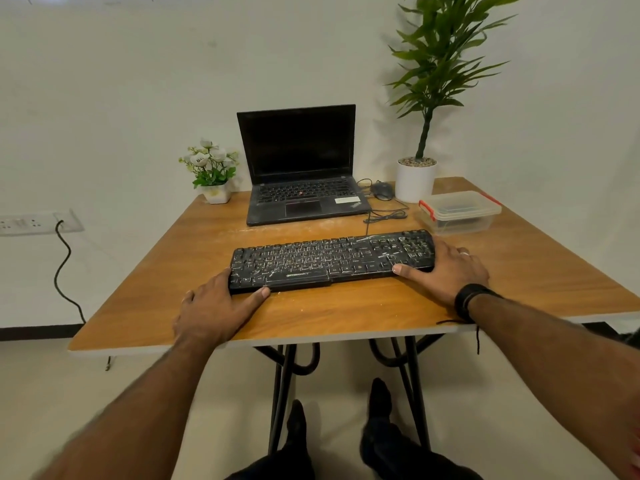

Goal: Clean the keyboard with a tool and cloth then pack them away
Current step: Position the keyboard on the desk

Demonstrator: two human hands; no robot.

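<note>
A black keyboard [332, 259], dusted with white streaks and crumbs, lies across the middle of the wooden table [381, 313]. My left hand [214, 306] grips its left end, thumb along the front edge. My right hand [446, 268] grips its right end, thumb on the front corner. A clear plastic box [459, 211] with a red-clipped lid stands at the back right; something dark shows inside, too blurred to name. No cleaning tool or cloth shows outside the box.
An open black laptop [301, 168] stands behind the keyboard, a wired mouse [381, 190] beside it. A white pot with a tall plant [415, 180] is at the back right, a small flower pot [214, 192] at the back left. White dust lies on the table.
</note>
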